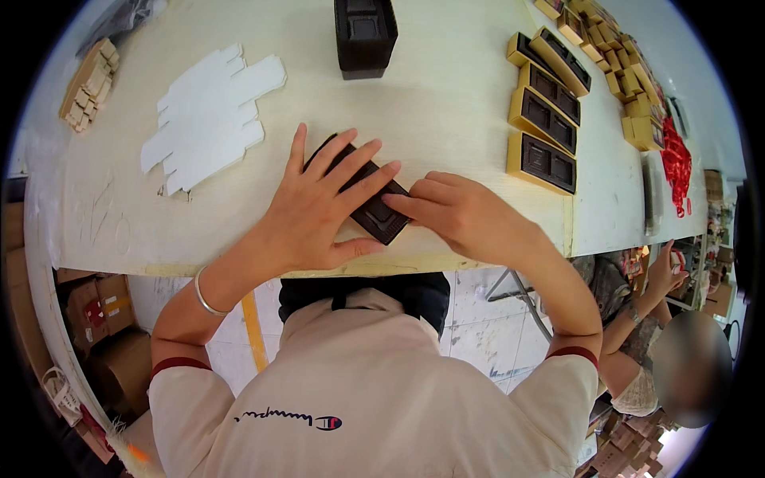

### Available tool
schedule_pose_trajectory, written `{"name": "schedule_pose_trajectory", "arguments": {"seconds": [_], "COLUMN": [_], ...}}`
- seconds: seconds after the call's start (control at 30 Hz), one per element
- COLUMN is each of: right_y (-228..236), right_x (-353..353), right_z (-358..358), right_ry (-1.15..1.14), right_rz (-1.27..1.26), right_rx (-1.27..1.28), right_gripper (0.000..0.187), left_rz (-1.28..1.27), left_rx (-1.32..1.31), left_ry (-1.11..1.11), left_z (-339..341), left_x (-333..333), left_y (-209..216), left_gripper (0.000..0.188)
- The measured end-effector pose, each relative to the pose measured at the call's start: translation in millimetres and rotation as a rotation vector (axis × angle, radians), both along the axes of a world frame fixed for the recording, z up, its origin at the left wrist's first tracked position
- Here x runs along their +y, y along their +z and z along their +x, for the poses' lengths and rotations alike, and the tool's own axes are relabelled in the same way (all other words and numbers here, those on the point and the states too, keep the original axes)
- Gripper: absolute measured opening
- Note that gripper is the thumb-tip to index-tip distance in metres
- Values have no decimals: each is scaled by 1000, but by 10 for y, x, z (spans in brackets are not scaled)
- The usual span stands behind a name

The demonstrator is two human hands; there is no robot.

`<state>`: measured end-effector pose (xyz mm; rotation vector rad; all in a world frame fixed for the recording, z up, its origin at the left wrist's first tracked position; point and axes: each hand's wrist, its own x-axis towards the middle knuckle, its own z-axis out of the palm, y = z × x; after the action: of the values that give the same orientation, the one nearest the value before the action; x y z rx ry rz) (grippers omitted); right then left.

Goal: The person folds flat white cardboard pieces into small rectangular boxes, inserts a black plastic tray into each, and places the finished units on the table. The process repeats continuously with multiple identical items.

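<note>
Black tray (378, 215), long axis upper-left to lower-right, left hand (312, 205) spread across, right hand (456, 209) pinching its edge

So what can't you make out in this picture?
Head view, tray: partly hidden by the left hand and right hand.
Head view, black stack: cut off by the top edge.
Head view, thing in co-worker's hand: too small to identify.

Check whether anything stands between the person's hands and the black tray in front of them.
Nothing visible does. The left hand spreads its fingers across the black tray, and the right hand has its fingertips at the tray's right side. The white flat pieces lie apart, farther left.
</note>
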<state>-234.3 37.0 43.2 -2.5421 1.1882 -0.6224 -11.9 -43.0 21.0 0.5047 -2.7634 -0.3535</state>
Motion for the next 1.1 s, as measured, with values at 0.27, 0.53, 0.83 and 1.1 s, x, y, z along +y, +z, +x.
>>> {"name": "schedule_pose_trajectory", "arguments": {"seconds": [0.27, 0.53, 0.83, 1.1], "right_y": [12, -106, -284, -450], "right_x": [-106, -67, 224, 313], "right_z": [52, 75, 428, 580], "right_ry": [92, 30, -312, -474], "right_rz": [85, -92, 13, 88], "right_rx": [92, 99, -169, -445], "right_gripper": [43, 35, 35, 50], "left_rz": [110, 9, 55, 247], "left_rx": [-36, -81, -184, -61], "left_ry": [32, 36, 43, 30], "left_z": [44, 82, 51, -50], "left_x": [21, 25, 129, 37], "left_y": [37, -2, 86, 83], "left_gripper": [76, 72, 65, 60]}}
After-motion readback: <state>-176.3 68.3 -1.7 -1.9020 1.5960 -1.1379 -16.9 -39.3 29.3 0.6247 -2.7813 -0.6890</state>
